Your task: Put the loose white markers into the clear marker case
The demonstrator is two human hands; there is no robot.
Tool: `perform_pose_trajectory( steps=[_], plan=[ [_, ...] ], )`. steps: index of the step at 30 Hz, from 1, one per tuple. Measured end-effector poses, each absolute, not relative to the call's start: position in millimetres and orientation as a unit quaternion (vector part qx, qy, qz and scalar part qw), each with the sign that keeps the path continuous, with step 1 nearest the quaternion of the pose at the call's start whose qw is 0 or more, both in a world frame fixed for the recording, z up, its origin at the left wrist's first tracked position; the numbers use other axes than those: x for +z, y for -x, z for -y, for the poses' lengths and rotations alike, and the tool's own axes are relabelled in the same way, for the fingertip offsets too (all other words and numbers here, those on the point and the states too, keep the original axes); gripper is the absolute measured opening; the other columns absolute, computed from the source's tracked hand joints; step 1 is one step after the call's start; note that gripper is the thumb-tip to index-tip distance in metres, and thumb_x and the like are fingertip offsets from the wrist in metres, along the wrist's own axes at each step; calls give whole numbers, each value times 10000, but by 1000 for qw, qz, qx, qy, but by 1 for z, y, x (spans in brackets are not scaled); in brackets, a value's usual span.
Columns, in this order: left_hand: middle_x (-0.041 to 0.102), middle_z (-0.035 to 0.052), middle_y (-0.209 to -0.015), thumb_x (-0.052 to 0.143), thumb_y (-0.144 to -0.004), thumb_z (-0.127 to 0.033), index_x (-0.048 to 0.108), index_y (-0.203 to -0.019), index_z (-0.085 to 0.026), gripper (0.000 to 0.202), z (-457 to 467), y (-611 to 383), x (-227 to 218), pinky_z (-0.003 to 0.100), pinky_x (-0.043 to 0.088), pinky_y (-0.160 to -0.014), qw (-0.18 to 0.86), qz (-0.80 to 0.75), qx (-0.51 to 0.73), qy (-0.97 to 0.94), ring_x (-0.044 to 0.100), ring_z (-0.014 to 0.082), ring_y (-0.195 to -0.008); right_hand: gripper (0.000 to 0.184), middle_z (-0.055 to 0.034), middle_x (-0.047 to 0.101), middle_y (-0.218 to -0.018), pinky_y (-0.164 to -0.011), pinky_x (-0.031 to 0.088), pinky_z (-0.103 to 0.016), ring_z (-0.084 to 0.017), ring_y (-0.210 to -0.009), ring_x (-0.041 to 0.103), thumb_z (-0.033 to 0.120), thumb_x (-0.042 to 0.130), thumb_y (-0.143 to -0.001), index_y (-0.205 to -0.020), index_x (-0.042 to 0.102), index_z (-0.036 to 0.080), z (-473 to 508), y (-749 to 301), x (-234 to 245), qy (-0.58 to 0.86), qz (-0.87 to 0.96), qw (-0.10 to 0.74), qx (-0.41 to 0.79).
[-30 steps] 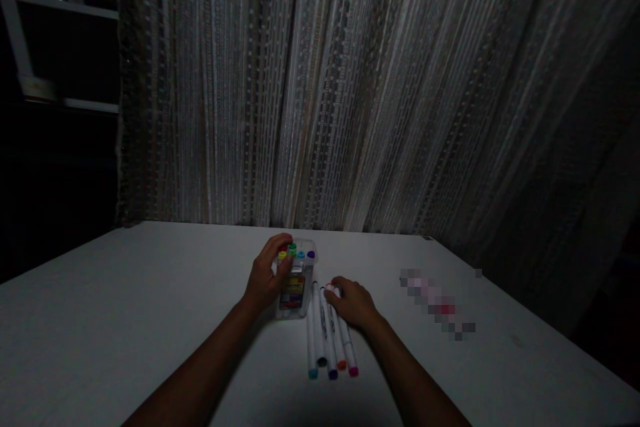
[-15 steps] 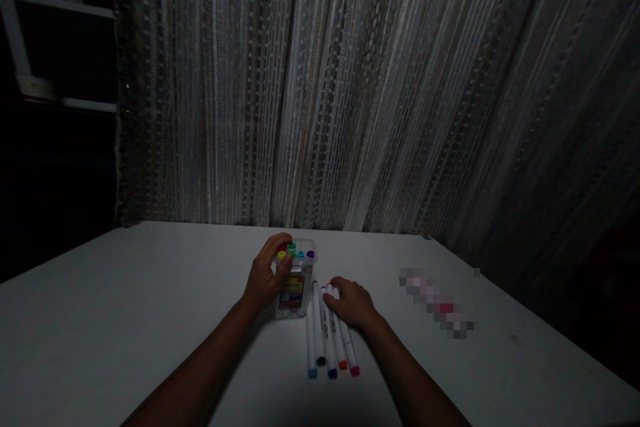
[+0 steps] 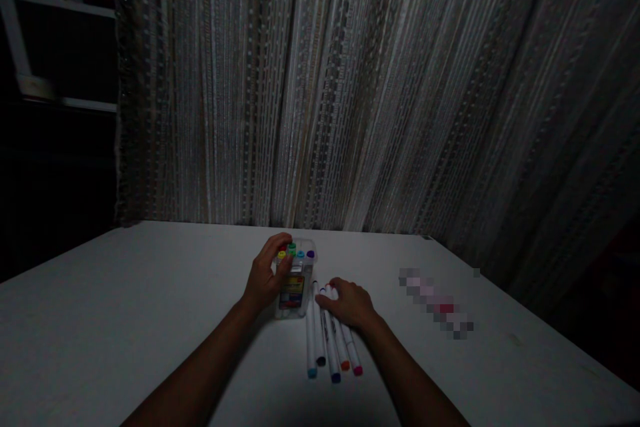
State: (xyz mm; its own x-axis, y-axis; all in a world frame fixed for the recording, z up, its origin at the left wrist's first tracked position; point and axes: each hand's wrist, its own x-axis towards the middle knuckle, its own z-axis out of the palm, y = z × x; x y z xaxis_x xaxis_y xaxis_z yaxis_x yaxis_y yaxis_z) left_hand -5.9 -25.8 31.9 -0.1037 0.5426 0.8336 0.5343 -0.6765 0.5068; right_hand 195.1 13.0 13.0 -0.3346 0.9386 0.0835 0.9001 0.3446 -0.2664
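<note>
A clear plastic marker box (image 3: 297, 285) stands upright on the white table (image 3: 125, 307), with several colour-capped markers in it. My left hand (image 3: 266, 273) is wrapped round the box's left side, fingertips at the caps on top. Several white markers (image 3: 330, 340) with coloured ends lie side by side just right of the box. My right hand (image 3: 349, 302) rests on their far ends, fingers curled over them; the dim light hides which marker it grips.
A blurred-out flat object (image 3: 437, 301) lies on the table to the right. A striped curtain (image 3: 350, 80) hangs right behind the table's far edge. Dark shelving (image 3: 50, 47) stands at the far left.
My right hand has shifted slightly left over the loose markers, and their near ends have fanned a little to the right. The left hand and the box have stayed put.
</note>
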Motion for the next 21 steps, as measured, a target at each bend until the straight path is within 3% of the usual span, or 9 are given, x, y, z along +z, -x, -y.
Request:
perform_pose_trajectory(
  steps=[21],
  plan=[
    [528,91,-1102,404,-851,-373,503,-1049,-170,300,26,5,32,334,407,-929,1,-401,625,-670,496,188,-1063,500,-99,658,-987,-736,414,-353,-279,-928,599,537,502,-657,-1039,574,221,-12,-191,13,573,813,77,77]
  ],
)
